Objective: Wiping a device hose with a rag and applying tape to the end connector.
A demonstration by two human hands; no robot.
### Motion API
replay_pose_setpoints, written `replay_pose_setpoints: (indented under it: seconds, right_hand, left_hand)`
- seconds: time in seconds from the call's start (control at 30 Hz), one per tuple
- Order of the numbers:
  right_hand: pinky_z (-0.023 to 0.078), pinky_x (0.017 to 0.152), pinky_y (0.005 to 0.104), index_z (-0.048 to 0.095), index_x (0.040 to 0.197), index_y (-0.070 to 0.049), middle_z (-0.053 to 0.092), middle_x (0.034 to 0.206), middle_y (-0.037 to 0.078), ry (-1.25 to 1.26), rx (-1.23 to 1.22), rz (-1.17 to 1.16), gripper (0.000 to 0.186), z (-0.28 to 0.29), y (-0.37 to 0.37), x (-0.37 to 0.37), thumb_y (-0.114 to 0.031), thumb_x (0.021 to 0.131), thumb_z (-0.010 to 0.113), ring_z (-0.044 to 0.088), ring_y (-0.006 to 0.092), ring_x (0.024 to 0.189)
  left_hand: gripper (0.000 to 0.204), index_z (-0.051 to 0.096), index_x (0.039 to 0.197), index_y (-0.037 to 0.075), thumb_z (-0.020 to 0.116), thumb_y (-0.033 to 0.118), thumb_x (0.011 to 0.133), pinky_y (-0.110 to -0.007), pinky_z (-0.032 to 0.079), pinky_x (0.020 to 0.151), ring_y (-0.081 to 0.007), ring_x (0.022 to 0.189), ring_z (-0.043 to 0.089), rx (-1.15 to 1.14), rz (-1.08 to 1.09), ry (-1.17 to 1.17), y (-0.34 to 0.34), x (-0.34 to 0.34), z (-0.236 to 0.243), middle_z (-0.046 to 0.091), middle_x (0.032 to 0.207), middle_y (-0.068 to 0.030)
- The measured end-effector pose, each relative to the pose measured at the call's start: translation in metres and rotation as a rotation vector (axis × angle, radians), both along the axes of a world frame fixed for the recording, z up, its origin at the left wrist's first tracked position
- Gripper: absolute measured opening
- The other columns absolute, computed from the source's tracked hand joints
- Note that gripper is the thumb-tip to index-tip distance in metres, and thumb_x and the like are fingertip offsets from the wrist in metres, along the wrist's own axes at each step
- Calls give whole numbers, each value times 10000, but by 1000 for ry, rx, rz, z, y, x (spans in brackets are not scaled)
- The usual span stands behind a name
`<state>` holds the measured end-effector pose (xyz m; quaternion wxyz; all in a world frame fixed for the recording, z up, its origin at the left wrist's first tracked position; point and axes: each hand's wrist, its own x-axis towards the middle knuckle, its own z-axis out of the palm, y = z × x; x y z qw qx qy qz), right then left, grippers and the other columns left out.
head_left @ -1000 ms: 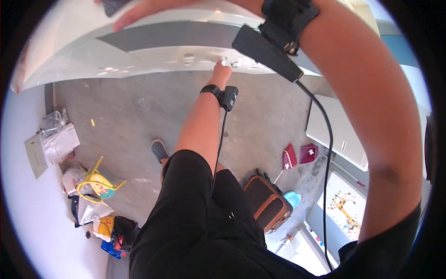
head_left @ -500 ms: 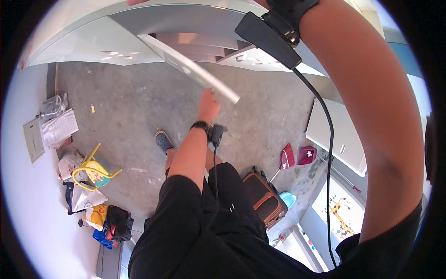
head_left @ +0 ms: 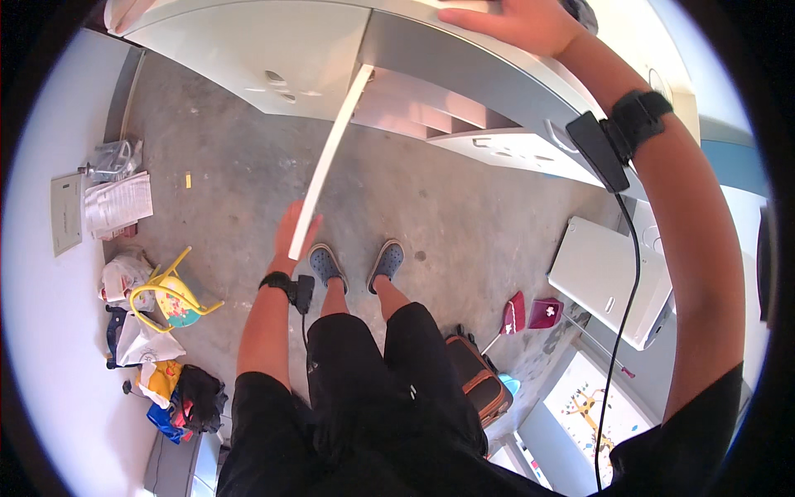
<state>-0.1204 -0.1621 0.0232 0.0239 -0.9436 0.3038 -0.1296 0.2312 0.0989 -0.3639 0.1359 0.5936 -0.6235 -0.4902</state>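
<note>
My left hand [head_left: 290, 224] grips the far end of an open white cabinet door [head_left: 331, 146], seen edge-on, low in front of me. The door's hinged end meets the cabinet, where pinkish inner panels or shelves [head_left: 407, 108] show behind it. Closed white doors [head_left: 240, 62] with small handles flank the opening. My right hand [head_left: 517, 26] lies on the cabinet's pale top with fingers stretched out, below a grey band along its front. Both wrists wear black devices with cables. My shoes [head_left: 383, 265] stand on the concrete floor [head_left: 215, 124].
At left, a yellow child's chair [head_left: 174, 302], papers [head_left: 118, 203] and bags [head_left: 195, 393] lie by the white wall. At right are a brown suitcase [head_left: 474, 377], a red dustpan [head_left: 542, 311] and brush, a leaning white appliance or panel [head_left: 604, 282] and a giraffe-picture board [head_left: 588, 406].
The door has swung open from shut toward me, exposing the inside. My left hand has moved with it, down and leftward in view. My right hand now sits further right.
</note>
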Motion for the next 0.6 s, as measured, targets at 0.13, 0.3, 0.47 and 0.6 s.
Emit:
replay_pose_setpoints:
  seconds: [0.13,0.3,0.47,0.6]
  right_hand:
    - [338,1067,430,509,1284,-52,461,1341,194,5,-1,25,596,-2,2,5,-329,797,711,434,363,1256]
    - [378,1030,440,543,1231,-51,509,1293,185,-120,-154,104,551,-4,-9,11,-328,785,711,479,366,1208]
    - [400,1008,435,558,1229,-88,527,1269,150,-272,-243,-72,516,-29,19,-27,-234,751,687,491,351,1188]
    - [418,989,431,571,1227,-118,542,1251,121,-713,-439,-454,514,-59,92,-13,-159,724,668,501,339,1173]
  left_hand:
    - [360,510,1141,29,623,271,900,-446,469,863,-373,1014,566,-36,141,52,20,-22,-9,548,1118,-173]
    - [388,486,1190,-23,627,202,907,-453,449,895,-393,1004,547,-375,-2,-16,33,-15,-44,545,1104,-206]
    - [709,378,1385,-44,669,368,887,-417,409,1010,-397,1217,497,187,-16,-105,33,-56,41,504,1336,-252]
    - [881,340,1421,-43,730,457,810,-402,391,1037,-369,1268,466,105,-271,-381,38,-24,82,459,1377,-278]
